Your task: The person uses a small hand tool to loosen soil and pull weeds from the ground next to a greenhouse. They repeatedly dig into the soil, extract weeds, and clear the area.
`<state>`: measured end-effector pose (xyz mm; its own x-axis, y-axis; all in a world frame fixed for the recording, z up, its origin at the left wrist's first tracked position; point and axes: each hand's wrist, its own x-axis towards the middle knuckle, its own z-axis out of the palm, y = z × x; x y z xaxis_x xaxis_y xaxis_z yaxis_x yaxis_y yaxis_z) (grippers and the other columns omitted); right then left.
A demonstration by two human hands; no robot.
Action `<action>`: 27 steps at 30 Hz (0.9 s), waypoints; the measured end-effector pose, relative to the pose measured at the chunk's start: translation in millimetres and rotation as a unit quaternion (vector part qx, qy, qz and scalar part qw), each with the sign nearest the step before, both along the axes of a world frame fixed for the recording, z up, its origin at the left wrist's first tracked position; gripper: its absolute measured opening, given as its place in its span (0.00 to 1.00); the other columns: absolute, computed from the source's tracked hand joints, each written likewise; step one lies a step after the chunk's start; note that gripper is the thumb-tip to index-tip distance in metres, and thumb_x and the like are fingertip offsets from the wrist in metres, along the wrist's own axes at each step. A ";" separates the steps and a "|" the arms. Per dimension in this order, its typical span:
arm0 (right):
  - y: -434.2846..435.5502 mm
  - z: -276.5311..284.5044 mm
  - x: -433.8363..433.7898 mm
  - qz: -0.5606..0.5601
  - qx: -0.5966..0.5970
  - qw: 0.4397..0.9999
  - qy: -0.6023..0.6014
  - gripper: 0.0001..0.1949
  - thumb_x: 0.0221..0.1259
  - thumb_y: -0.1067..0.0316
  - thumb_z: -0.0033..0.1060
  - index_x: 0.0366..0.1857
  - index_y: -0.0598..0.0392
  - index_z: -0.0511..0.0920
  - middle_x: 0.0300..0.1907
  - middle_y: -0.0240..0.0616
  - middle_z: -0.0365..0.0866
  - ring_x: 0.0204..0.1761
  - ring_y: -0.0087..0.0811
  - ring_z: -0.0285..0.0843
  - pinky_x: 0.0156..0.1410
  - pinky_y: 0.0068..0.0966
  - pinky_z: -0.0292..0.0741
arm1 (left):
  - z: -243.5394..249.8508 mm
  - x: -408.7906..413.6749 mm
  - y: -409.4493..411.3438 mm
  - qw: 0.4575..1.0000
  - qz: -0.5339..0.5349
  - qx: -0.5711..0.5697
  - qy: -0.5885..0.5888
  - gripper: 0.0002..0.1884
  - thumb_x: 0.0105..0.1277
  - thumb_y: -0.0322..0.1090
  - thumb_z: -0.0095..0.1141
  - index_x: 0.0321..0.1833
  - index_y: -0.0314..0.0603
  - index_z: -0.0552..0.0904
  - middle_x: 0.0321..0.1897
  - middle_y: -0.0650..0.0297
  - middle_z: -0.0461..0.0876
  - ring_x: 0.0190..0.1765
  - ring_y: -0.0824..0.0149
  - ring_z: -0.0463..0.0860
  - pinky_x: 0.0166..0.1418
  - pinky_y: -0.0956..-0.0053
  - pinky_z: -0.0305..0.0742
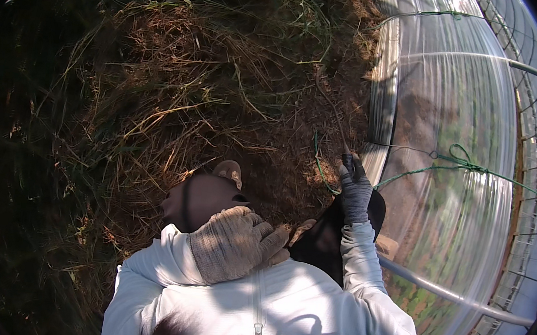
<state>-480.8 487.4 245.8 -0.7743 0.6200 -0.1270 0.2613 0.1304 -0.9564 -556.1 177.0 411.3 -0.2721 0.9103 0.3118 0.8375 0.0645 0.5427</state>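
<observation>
My right hand (356,192), in a dark grey knit glove, is closed around the dark handle end of a long thin rod-like tool (331,104). The rod slants away over the soil, and its far end is hard to make out among the dry grass. In front of my chest rests my left hand (237,246), in a soil-stained knit glove with the fingers bent. Its palm side is hidden, so I cannot tell whether it holds anything. A green rope (319,162) lies on the ground just left of my right hand.
To the right rises a greenhouse wall of clear plastic film (478,112), with a rolled or folded lower edge (385,81). Knotted green cord (470,165) and a metal pipe (453,293) cross it. Cut grass and straw (185,73) cover the ground ahead and left.
</observation>
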 end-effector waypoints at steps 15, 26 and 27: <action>76.3 46.6 -145.4 -0.024 0.164 0.984 0.057 0.26 0.62 0.67 0.62 0.64 0.60 0.67 0.52 0.33 0.83 0.54 0.17 0.75 0.59 0.15 0.68 | -48.0 -173.7 63.2 0.953 0.301 -0.007 0.031 0.44 0.58 0.56 0.61 0.70 0.37 0.59 0.68 0.48 0.57 0.70 0.49 0.57 0.73 0.59 0.55; 102.0 24.8 -231.4 0.042 0.458 0.881 -0.109 0.27 0.62 0.52 0.57 0.67 0.30 0.65 0.38 0.43 0.82 0.38 0.41 0.83 0.45 0.36 0.77 | -194.3 -293.7 189.0 0.789 0.189 -0.572 0.116 0.51 0.52 0.76 0.48 0.76 0.69 0.43 0.78 0.62 0.39 0.78 0.51 0.38 0.74 0.40 0.35; 96.3 29.6 -247.3 0.067 0.495 0.854 -0.143 0.27 0.63 0.51 0.55 0.67 0.28 0.64 0.37 0.43 0.82 0.38 0.43 0.82 0.44 0.38 0.77 | -207.0 -290.8 182.9 0.758 0.155 -0.621 0.127 0.49 0.55 0.74 0.49 0.76 0.71 0.43 0.78 0.62 0.39 0.78 0.51 0.38 0.74 0.39 0.37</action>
